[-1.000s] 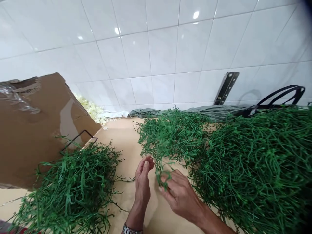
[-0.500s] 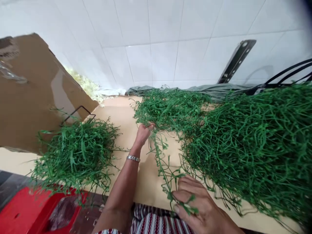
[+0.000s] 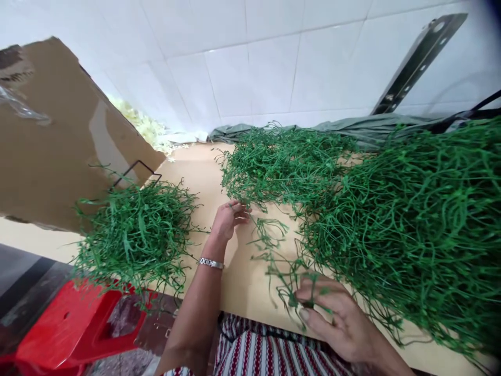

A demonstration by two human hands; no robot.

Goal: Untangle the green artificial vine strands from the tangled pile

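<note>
In my right hand (image 3: 340,313) is a bunch of thin, branching green plant stems (image 3: 287,279), pinched between thumb and fingers near the table's front. They look artificial, and their far ends are smeared by motion. My left hand (image 3: 230,216), with a metal bracelet at the wrist, hovers over the table with its fingers loosely apart and nothing plainly held. Just beyond its fingertips lies a flat heap of the same green stems (image 3: 289,164). A much larger pile (image 3: 415,230) fills the right side, and a smaller heap (image 3: 136,235) lies left of my left arm.
A cardboard box (image 3: 62,141) leans at the left, with a bent dark wire frame (image 3: 143,164) by it. Grey-green cloth (image 3: 364,130) runs along the tiled wall below a metal bracket (image 3: 418,62). Below the table (image 3: 238,282) stands a red plastic stool (image 3: 66,324).
My left fingers have loosened from the stems' far end. My right hand has drawn the bunch slightly right, away from the left hand. The view has shifted a little.
</note>
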